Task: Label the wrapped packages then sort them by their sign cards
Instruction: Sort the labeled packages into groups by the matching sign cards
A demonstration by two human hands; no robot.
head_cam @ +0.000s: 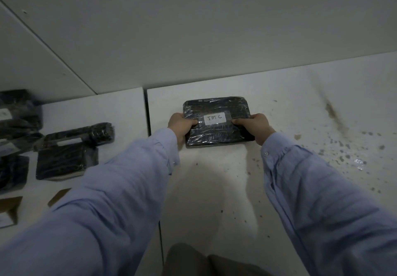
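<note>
Left hand (180, 124) and right hand (261, 126) each held a side of the wrapped package (214, 106), both grips clenched on it, thumbs on top; label (215, 119) reading TIM C faced up, likely for reading while sorting; package sat low on the bench (300, 95) near the wall, well apart from the other packages (66, 153) at left.

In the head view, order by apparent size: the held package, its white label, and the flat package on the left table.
1. Held package and flat package: too alike to rank.
2. White label: smallest.
</note>
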